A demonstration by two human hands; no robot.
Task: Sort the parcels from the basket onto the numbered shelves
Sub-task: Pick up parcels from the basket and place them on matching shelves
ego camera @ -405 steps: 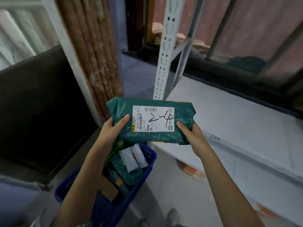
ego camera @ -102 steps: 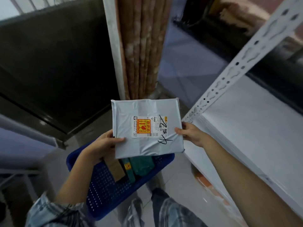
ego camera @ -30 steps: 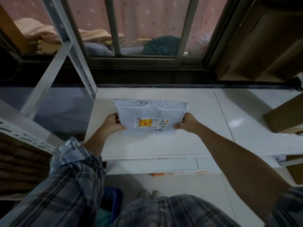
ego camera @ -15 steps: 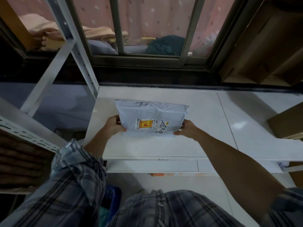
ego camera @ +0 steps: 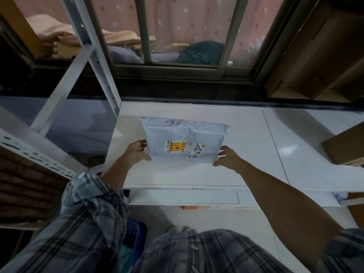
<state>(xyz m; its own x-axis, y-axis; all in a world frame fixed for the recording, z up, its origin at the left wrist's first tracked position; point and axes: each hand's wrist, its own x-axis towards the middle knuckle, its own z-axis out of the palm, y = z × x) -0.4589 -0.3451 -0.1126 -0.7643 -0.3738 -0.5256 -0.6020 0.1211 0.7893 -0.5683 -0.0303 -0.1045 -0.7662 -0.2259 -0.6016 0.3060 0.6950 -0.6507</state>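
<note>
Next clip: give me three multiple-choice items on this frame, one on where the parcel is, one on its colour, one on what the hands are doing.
1. Where is the parcel?
A. in the basket
B. on the white shelf
C. on the floor

2. What colour is the parcel's wrap?
A. green
B. brown
C. pale grey

3. How do the hands meet the parcel?
A. one at each side edge
B. both on top
C. only one touches it

Answers:
1 B, it lies over the shelf surface below the window.
2 C, the wrap is pale grey with a yellow-and-red label.
3 A, the left hand is at its left edge and the right hand at its right edge.
</note>
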